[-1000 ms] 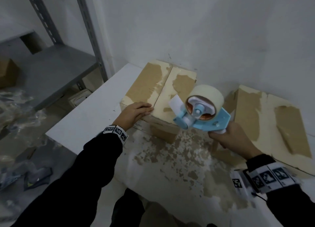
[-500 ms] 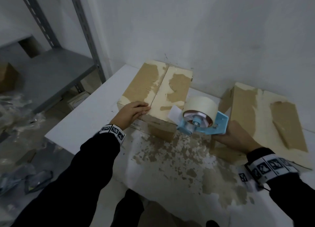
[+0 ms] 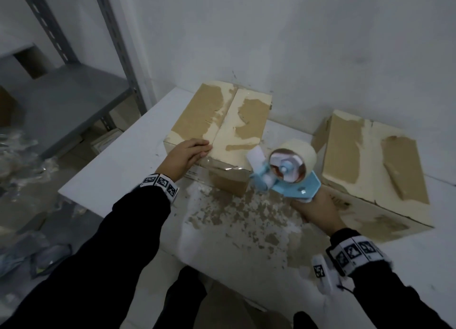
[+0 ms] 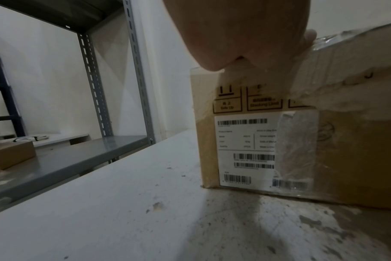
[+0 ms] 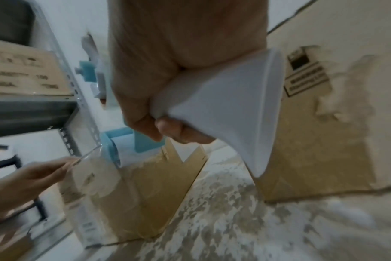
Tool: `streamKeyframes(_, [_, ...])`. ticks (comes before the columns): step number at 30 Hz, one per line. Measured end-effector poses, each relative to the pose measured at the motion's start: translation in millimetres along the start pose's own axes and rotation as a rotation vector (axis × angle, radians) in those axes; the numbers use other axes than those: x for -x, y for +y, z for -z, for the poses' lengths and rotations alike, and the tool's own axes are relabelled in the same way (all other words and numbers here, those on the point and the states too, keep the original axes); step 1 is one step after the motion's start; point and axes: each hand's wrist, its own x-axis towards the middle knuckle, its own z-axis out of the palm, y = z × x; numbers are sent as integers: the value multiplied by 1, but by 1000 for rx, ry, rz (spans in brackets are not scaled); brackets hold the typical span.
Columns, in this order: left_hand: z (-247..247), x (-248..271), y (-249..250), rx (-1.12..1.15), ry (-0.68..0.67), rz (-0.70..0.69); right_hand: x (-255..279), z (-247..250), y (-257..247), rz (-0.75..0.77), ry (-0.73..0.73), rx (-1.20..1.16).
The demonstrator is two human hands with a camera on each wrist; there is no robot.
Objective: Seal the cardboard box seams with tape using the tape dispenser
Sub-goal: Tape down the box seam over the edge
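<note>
The right hand [image 3: 317, 209], clenched on the tape dispenser [image 3: 283, 173], hung beside the box [image 3: 217, 128] seam running away; flat left hand [image 3: 183, 156] steadied its near edge.

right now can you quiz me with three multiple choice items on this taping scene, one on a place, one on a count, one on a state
1. Where does the left hand rest?
A. on the near top edge of the left cardboard box
B. on the shelf
C. on the tape roll

2. How many cardboard boxes stand on the table?
A. one
B. two
C. four

3. What is the right hand doing?
A. hanging idle
B. pressing flat on the table
C. gripping the tape dispenser's handle

Answers:
1 A, the left hand lies on the left cardboard box.
2 B, a second cardboard box stands to its right on the table.
3 C, the right hand wraps the tape dispenser.
</note>
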Motion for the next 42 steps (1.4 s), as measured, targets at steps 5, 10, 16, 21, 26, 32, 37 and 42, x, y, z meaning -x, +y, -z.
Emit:
streamKeyframes(5, [1, 0, -7, -66, -18, -32, 7, -1, 17, -31, 148, -342])
streamKeyframes(10, [15, -3, -14, -169, -115, 12, 9, -8, 18, -185, 114, -304])
streamKeyframes(16, [40, -6, -29, -174, -148, 26, -6, -49, 19, -505, -12, -459])
streamKeyframes(21, [35, -4, -36, -171, -106, -23, -22, -74, 30, -661, -9, -636])
streamKeyframes(26, [32, -5, -47, -158, -71, -125, -37, -79, 39, -639, 74, -342])
streamKeyframes(32, [36, -12, -58, -136, -106, -231, -43, -82, 25, -553, -212, 535])
streamKeyframes(37, [53, -17, -72, -104, -192, -298, -52, -74, -19, -397, -21, 788])
streamKeyframes(42, [79, -31, -102, -151, -88, -260, -60, -90, -109, 36, 455, 556])
